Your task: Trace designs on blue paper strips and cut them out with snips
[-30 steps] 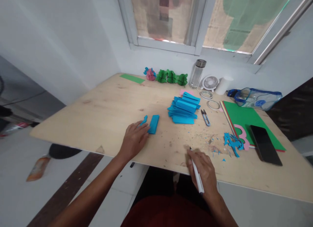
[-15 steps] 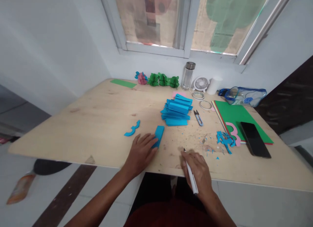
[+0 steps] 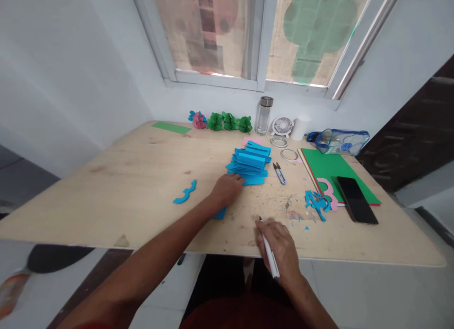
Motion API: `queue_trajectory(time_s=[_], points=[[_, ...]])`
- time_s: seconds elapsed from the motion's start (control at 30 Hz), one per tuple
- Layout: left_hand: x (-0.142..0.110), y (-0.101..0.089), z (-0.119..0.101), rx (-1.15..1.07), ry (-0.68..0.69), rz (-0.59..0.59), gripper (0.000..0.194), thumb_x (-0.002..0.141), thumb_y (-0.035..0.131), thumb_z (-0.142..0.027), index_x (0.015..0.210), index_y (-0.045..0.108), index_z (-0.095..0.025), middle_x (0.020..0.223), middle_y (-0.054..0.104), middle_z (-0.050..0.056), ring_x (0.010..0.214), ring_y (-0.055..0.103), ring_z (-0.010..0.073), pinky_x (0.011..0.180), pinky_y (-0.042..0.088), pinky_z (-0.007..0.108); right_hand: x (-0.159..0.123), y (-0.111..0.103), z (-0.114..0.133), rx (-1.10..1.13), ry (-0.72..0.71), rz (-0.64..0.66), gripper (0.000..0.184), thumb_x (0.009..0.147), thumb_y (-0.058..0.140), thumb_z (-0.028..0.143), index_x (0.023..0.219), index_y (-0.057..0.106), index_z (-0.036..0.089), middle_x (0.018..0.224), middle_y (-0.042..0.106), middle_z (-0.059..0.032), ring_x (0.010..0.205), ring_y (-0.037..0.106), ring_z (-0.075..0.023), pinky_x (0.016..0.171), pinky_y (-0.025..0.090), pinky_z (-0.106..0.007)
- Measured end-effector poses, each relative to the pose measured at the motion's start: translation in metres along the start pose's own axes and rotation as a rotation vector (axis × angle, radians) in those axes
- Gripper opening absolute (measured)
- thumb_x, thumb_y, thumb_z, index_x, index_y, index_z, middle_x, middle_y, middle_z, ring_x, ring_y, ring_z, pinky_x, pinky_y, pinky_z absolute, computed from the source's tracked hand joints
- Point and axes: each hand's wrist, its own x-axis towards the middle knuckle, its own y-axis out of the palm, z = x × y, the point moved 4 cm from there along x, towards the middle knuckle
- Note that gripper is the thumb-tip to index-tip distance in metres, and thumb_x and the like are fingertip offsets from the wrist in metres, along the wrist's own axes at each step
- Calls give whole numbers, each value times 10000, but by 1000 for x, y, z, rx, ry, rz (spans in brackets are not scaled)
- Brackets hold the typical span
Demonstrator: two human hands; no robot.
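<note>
My left hand (image 3: 229, 189) reaches to the near edge of a loose pile of blue paper strips (image 3: 251, 160). Its fingers touch or nearly touch the lowest strip and seem loosely bent, with nothing visible held; the fingertips are partly hidden. Under my left wrist a separate blue strip (image 3: 220, 214) lies mostly covered by the forearm. Left of it is a wavy-edged blue cut-out (image 3: 185, 192). My right hand (image 3: 280, 244) rests near the front edge of the table, closed around a white pen (image 3: 271, 259) whose dark tip points away from me.
Thread snips (image 3: 279, 173) and tape rolls (image 3: 289, 154) lie right of the pile. Blue scraps (image 3: 317, 203), a pink cut-out (image 3: 328, 193), green sheets (image 3: 324, 166) and a phone (image 3: 356, 200) are farther right. A glass bottle (image 3: 264, 116), small fan (image 3: 283, 126) and green paper ornaments (image 3: 229, 121) stand along the wall.
My left hand has left the single blue strip and moved forward and right to the pile. The right hand keeps the pen in about the same place. The view has shifted slightly.
</note>
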Motion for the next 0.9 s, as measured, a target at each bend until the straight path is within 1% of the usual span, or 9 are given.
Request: queue_trajectory(time_s=[0.17, 0.33, 0.43, 0.53, 0.67, 0.83, 0.9], points=[[5, 5, 4, 22, 19, 46, 209, 888, 497, -85, 893, 694, -155, 935, 679, 119, 882, 628, 245, 728, 465, 339, -1, 0, 0, 9, 4, -1, 282, 938, 511, 110, 1187, 636, 156, 864, 697, -92, 807, 622, -240, 727, 469, -374], [10, 7, 11, 8, 28, 52, 160, 921, 546, -204, 908, 701, -167, 965, 678, 99, 895, 626, 232, 751, 468, 328, 1, -3, 2, 9, -7, -16, 300, 940, 502, 111, 1209, 628, 152, 858, 694, -92, 805, 618, -241, 723, 480, -375], [12, 7, 14, -2, 33, 41, 177, 933, 536, -216, 899, 705, -179, 962, 676, 84, 888, 625, 214, 760, 463, 316, 2, -3, 2, 12, -8, -18, 316, 940, 503, 111, 1228, 623, 165, 865, 696, -89, 804, 620, -240, 720, 483, -373], [13, 7, 12, 4, 38, 31, 178, 925, 549, -229, 861, 705, -173, 915, 669, 89, 871, 623, 222, 742, 458, 321, 1, -2, 1, 8, -3, -12, 307, 937, 517, 117, 1217, 631, 175, 893, 707, -91, 823, 631, -241, 738, 486, -377], [13, 8, 8, 21, 41, 20, 169, 904, 582, -258, 831, 703, -164, 863, 657, 100, 864, 620, 244, 724, 453, 335, 1, -1, -1, 5, 14, -5, 300, 937, 522, 120, 1209, 640, 169, 869, 708, -87, 804, 637, -238, 731, 489, -377], [14, 7, 8, 51, 55, 15, 200, 919, 546, -255, 822, 696, -163, 863, 656, 105, 839, 617, 243, 708, 446, 339, 1, -1, 0, 6, 10, -17, 289, 944, 511, 121, 1193, 648, 174, 872, 713, -91, 812, 639, -236, 736, 496, -375], [14, 7, 7, 64, 77, 21, 191, 916, 534, -218, 827, 693, -158, 862, 657, 106, 828, 618, 239, 699, 443, 335, 1, -2, 1, 5, 6, -19, 301, 943, 505, 115, 1204, 642, 173, 886, 716, -97, 825, 641, -241, 736, 496, -378]])
